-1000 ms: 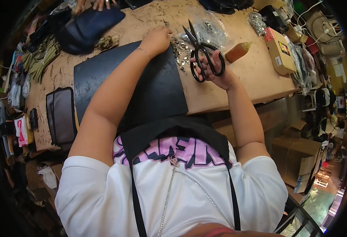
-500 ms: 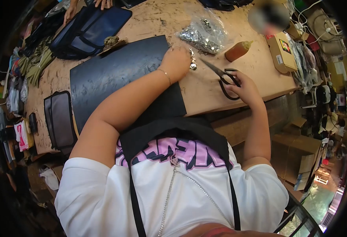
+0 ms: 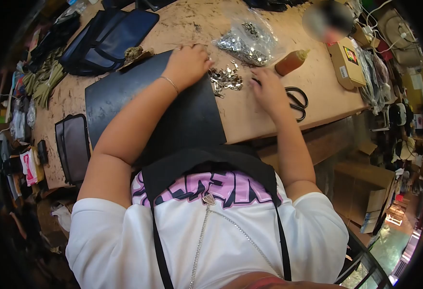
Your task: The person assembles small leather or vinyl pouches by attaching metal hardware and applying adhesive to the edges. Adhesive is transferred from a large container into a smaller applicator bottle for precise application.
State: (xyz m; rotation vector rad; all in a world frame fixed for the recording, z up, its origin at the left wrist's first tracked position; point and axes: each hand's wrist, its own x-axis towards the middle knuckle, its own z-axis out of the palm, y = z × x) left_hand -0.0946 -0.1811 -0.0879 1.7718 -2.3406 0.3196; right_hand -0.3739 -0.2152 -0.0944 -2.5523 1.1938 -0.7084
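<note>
My left hand (image 3: 189, 62) rests near the far right corner of a black sheet (image 3: 173, 115), fingers bent and slightly apart, with nothing visible in them. Close to its thumb, a loose heap of small shiny metal clasps (image 3: 227, 79) lies partly on the sheet's edge and partly on the table. On the other side of the heap, my right hand (image 3: 270, 91) is closed over the blades of black-handled scissors (image 3: 298, 103). The handles stick out to the right of that hand. A dark tip shows by the thumb; the rest of the blades is hidden.
A clear plastic bag (image 3: 250, 41) of metal pieces lies behind the heap, beside an amber squeeze bottle (image 3: 291, 62). A cardboard box (image 3: 345, 62) stands at the right. Dark blue bags (image 3: 110, 41) and a brown lump (image 3: 135, 55) lie at the left, above a dark panel (image 3: 72, 149).
My left hand has moved left off the clasps, which are now exposed. My right hand has left the scissor handles and shifted left over the blades. Another person's hands have gone from the upper left.
</note>
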